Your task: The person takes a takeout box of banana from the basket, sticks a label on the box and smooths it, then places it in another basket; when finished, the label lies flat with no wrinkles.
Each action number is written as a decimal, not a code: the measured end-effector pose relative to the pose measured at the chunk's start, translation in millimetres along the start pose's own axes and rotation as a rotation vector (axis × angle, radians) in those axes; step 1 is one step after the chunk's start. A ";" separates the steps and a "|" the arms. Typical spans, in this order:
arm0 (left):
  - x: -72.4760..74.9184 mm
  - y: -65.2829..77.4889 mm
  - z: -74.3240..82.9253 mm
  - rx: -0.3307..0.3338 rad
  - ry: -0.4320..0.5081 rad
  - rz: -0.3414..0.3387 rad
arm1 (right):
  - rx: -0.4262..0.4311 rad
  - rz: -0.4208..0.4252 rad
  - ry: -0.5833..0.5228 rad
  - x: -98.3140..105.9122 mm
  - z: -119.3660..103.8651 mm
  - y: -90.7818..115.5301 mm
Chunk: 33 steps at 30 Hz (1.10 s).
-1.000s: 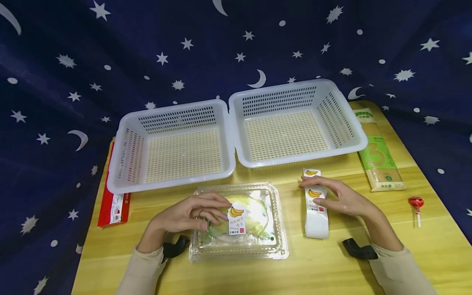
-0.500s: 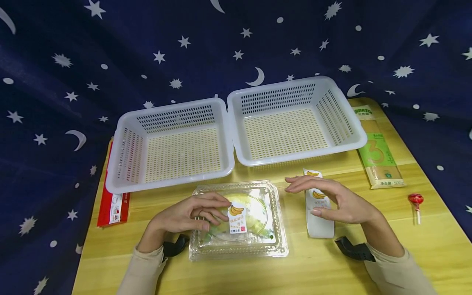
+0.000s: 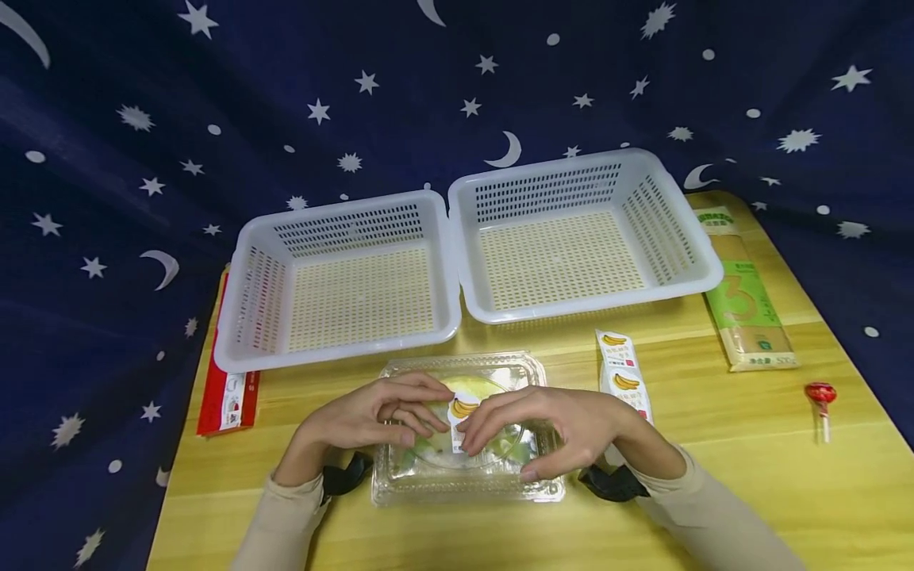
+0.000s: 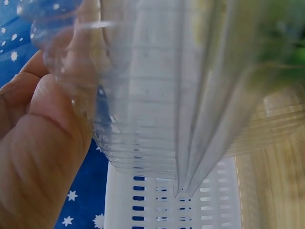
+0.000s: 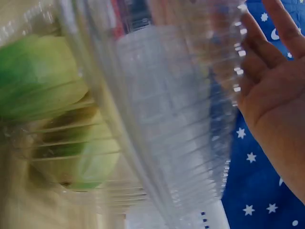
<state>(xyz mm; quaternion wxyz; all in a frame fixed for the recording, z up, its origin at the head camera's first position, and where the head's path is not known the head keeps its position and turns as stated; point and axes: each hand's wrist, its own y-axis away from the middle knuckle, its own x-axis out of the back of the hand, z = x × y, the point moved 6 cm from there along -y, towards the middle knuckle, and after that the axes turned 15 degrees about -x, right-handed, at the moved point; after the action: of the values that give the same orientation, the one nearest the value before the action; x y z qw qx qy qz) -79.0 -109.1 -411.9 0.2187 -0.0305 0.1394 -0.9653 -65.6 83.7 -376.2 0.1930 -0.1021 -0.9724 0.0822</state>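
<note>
A clear plastic clamshell box (image 3: 471, 485) lies closed on the table in the head view, with green and yellowish produce (image 5: 43, 71) inside, blurred in the right wrist view. On its lid sits a white label with a banana picture (image 3: 462, 407). My left hand (image 3: 374, 412) is over the left part of the lid, fingers loosely bent, beside the label. From the right, my right hand (image 3: 553, 422) reaches across the lid, its fingertips at the label's right side and partly covering it. Neither hand grips anything. Right of the box lies a strip of banana labels (image 3: 623, 365), partly behind the right forearm.
Two white perforated baskets (image 3: 339, 349) (image 3: 593, 305) stand side by side behind the box. A red packet (image 3: 227, 400) lies partly under the left one. To the right are a noodle-like package with a green label (image 3: 750, 305) and a red lollipop (image 3: 821, 394).
My right hand has left the label strip and moved left over the box lid, to the label there. My left hand has stayed nearly still. The strip's near end has shifted slightly right.
</note>
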 end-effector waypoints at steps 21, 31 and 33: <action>1.0 2.5 15.8 -0.049 -0.009 0.073 | -0.138 -0.163 -0.028 -17.8 24.5 -8.2; -12.8 -2.4 11.4 0.009 0.090 -0.067 | -0.151 -0.164 -0.061 -16.1 24.4 -7.9; -11.8 -1.2 7.7 0.053 0.094 -0.075 | -0.154 -0.165 -0.063 -16.4 24.8 -8.1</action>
<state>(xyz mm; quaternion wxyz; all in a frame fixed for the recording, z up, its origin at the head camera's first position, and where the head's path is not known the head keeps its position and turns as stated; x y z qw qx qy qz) -67.9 -104.9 -404.1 0.1765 0.0156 0.1228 -0.9765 -61.8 69.1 -403.0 0.1602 -0.0337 -0.9865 -0.0058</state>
